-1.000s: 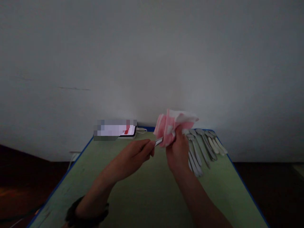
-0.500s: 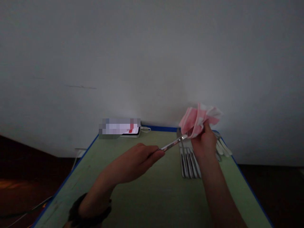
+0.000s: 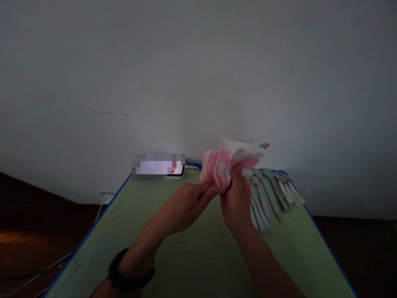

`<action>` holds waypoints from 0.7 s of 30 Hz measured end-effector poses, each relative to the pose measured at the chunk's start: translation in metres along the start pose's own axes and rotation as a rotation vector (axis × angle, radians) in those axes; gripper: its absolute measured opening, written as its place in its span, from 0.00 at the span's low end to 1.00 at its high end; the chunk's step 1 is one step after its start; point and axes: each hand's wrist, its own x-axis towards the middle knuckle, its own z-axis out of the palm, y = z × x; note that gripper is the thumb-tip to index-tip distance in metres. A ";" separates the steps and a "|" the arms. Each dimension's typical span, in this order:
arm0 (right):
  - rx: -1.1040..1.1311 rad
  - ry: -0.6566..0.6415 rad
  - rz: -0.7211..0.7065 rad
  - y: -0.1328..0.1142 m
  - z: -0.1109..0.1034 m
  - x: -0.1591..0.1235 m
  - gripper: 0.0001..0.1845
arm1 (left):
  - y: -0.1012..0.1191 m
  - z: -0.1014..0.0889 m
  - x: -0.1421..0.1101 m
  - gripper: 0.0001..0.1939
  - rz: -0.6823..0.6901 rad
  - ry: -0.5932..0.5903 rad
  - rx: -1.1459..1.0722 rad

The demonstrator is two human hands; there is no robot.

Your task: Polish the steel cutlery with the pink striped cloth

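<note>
My left hand (image 3: 189, 207) is closed around the handle end of a metal table knife; most of the knife is hidden under cloth. The flat, rounded tip of the table knife (image 3: 264, 145) pokes out beyond the cloth's far right side. A pink and white cloth (image 3: 228, 161) is bunched about the blade, and my right hand (image 3: 237, 196) grips it from below and pinches it round the knife. Both hands are close together above the table. Beside my right hand lie several metal spoons and forks (image 3: 262, 196) in a row, some of them behind my forearm.
Several white-handled utensils (image 3: 290, 192) lie at the table's right edge. A phone (image 3: 175, 170) with a lit screen and a white cable (image 3: 191, 168) rests at the back left. The green table (image 3: 139, 211) has blue edging and stands against a grey wall (image 3: 198, 82).
My right hand and the cloth have moved left along the knife to my left hand, covering the metal shaft that showed before. The knife's tip now sticks out on the right.
</note>
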 end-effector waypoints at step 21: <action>0.374 0.248 -0.086 -0.011 -0.072 0.082 0.05 | -0.022 -0.036 -0.021 0.22 0.016 -0.142 0.000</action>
